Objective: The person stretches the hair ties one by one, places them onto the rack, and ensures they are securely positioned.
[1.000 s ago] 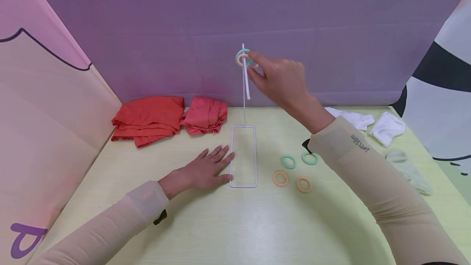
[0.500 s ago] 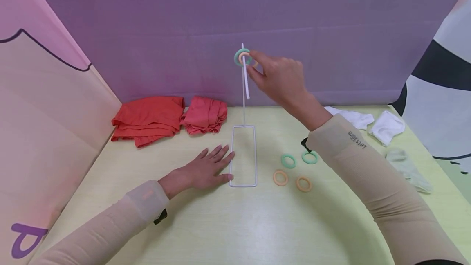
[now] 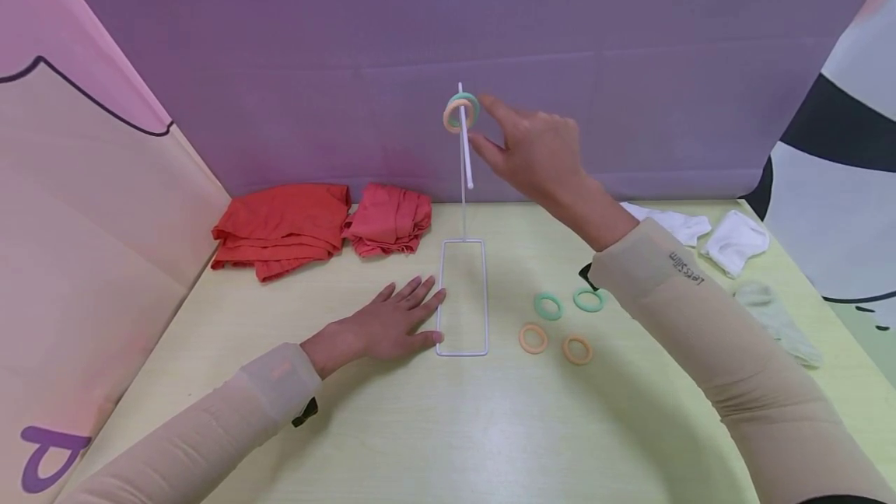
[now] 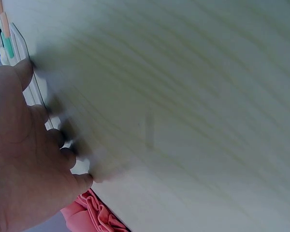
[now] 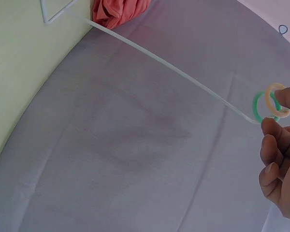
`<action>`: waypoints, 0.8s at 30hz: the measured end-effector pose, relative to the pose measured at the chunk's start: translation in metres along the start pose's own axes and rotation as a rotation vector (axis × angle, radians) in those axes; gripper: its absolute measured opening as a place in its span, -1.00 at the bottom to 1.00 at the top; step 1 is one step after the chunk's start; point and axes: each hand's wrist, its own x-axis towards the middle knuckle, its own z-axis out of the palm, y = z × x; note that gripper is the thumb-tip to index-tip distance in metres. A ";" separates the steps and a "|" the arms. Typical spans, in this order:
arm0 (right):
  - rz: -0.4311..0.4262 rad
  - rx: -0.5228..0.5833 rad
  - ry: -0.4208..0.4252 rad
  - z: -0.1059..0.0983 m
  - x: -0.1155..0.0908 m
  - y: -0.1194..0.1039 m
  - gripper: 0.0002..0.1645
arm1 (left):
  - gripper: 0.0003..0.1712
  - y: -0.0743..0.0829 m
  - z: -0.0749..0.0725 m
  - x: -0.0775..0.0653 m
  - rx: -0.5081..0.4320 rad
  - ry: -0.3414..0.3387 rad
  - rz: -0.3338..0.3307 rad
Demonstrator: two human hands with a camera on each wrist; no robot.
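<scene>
A white wire stand [image 3: 486, 294] rises from a rectangular base to a rod [image 3: 467, 166] that points toward me. On the rod hang a green ring [image 3: 477, 105] and, in front of it, an orange ring [image 3: 447, 117]. My right hand [image 3: 539, 150] is just right of these rings, thumb and index finger spread apart. In the right wrist view its thumb overlaps the orange ring [image 5: 268, 100]. My left hand [image 3: 395, 325] lies flat, palm down, with fingertips at the base's left bar.
Two green rings, one nearer the stand [image 3: 537, 308], and two orange rings, one nearer the stand [image 3: 522, 339], lie right of the base. Folded red cloths [image 3: 283, 224] sit at the back left. White socks [image 3: 736, 243] and a pale green sock [image 3: 777, 325] lie at right.
The right thumb and index finger have parted from the orange ring, which now hangs on the rod in front of the green one. The left hand has stayed in place.
</scene>
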 end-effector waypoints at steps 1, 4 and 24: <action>-0.003 -0.005 0.003 -0.001 -0.002 0.001 -0.56 | -0.10 0.000 0.000 0.000 0.001 -0.001 0.000; -0.015 -0.005 -0.012 -0.008 -0.009 0.004 -0.62 | -0.09 0.001 -0.001 0.000 0.003 -0.004 -0.002; 0.180 0.132 -0.635 -0.049 -0.106 0.020 -0.41 | -0.09 0.000 -0.001 -0.001 0.005 -0.010 -0.006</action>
